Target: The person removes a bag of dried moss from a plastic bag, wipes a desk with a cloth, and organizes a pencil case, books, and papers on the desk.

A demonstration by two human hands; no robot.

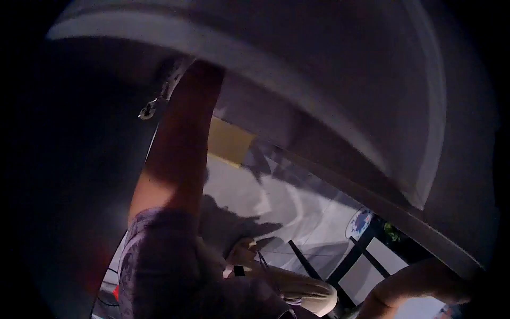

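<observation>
My left arm [180,138] reaches upward, its short sleeve at the shoulder. It passes behind the rim of a large pale curved panel [297,69], which hides my left hand. Beside that forearm hangs a small shiny metal piece [147,110], too dark to name. My right forearm bends in at the lower right. The right hand [443,284] is in deep shadow by the lower end of a long straight edge [372,204]. I cannot make out its fingers or anything in them.
A yellow board or box [229,141] lies beyond my left arm. Below are a pale floor [287,204], a round blue-and-white patterned object [359,222], something green [392,232], and black bars [305,259] around a white panel [366,271]. My beige-clad leg [311,292] shows at the bottom.
</observation>
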